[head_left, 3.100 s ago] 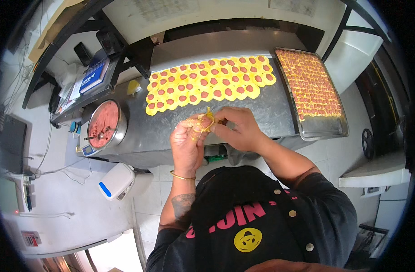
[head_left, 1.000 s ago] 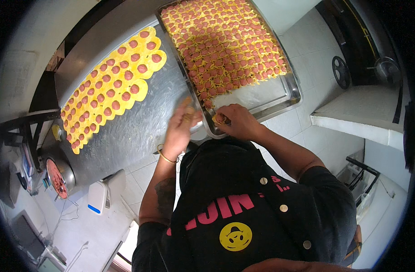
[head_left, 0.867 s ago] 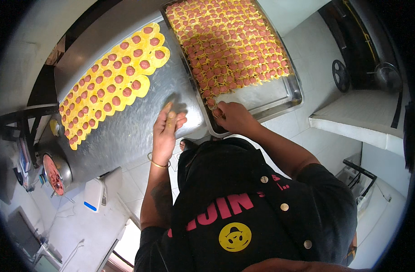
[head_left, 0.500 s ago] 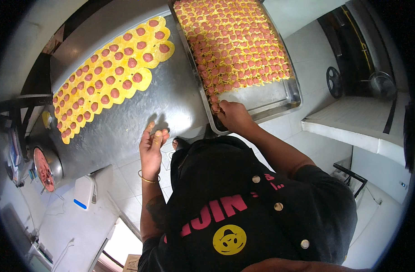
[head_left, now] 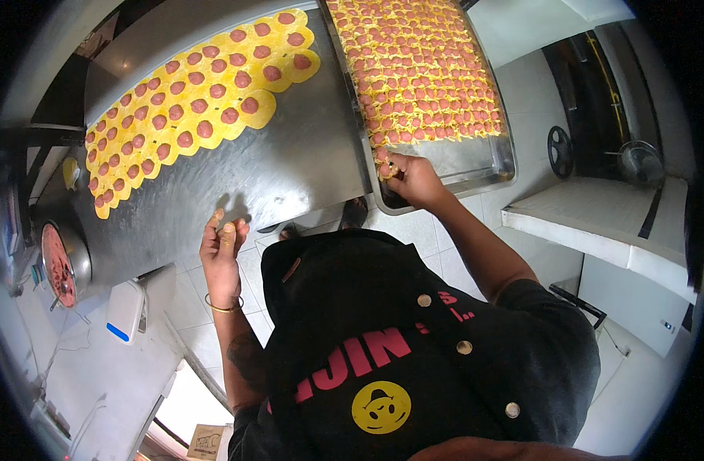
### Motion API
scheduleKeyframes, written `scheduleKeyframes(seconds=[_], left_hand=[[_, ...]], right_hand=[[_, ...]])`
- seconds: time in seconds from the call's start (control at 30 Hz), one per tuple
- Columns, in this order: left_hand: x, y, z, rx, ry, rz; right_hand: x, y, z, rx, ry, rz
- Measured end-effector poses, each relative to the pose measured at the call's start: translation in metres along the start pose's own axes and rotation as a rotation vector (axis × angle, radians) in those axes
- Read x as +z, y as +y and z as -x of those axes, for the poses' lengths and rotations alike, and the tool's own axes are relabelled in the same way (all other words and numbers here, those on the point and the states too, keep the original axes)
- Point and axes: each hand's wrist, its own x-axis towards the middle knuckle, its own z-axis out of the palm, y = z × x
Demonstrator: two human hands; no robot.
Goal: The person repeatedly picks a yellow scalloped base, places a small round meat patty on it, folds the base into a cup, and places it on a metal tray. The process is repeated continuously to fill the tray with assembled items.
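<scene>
"Although the upper edge cuts off the far end of the metal tray [head_left: 467,159], can you see what fills it?"

"Close rows of pink-topped yellow dumplings [head_left: 421,96]."

"And the right hand [head_left: 415,180]?"

"Thumb and fingers stand around one dumpling [head_left: 384,170] in the tray's near left corner, partly covering it; I can't fairly say whether they grip or merely touch."

"The left hand [head_left: 223,242]?"

"Half-curled, fingers loosely parted, at the near edge of the steel table [head_left: 313,134], where yellow wrappers [head_left: 217,124] lie overlapping, dabbed with filling [head_left: 204,129]."

"And the bowl [head_left: 80,265]?"

"Pink paste [head_left: 57,261], a handle [head_left: 54,304] jutting past its near rim."
</scene>
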Motion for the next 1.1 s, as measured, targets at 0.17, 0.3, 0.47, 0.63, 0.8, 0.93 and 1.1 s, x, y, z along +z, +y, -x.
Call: scheduleKeyframes(seconds=[0.17,0.3,0.47,0.63,0.8,0.93,1.1], left_hand=[[-0.068,0.005,-0.003,0.016,0.064,0.059],[-0.152,0.003,-0.036,0.065,0.168,0.257],[-0.237,0.009,-0.053,0.121,0.253,0.607],[-0.294,0.004,-0.061,0.09,0.352,0.7],[-0.331,0.0,-0.062,0.145,0.372,0.752],[-0.343,-0.008,-0.072,0.209,0.348,0.754],[-0.355,-0.042,-0.109,0.687,0.44,-0.214]], right_hand=[[-0.014,-0.03,0.006,0.195,0.006,0.279],[0.033,-0.107,-0.018,0.073,0.186,0.156],[0.232,-0.23,-0.115,-0.626,-0.154,0.19],[0.397,-0.364,-0.201,-0.85,-0.268,0.525],[0.47,-0.465,-0.256,-0.865,-0.254,0.755],[0.507,-0.466,-0.276,-0.735,-0.151,0.765],[0.478,-0.482,-0.245,-0.643,-0.342,0.591]])
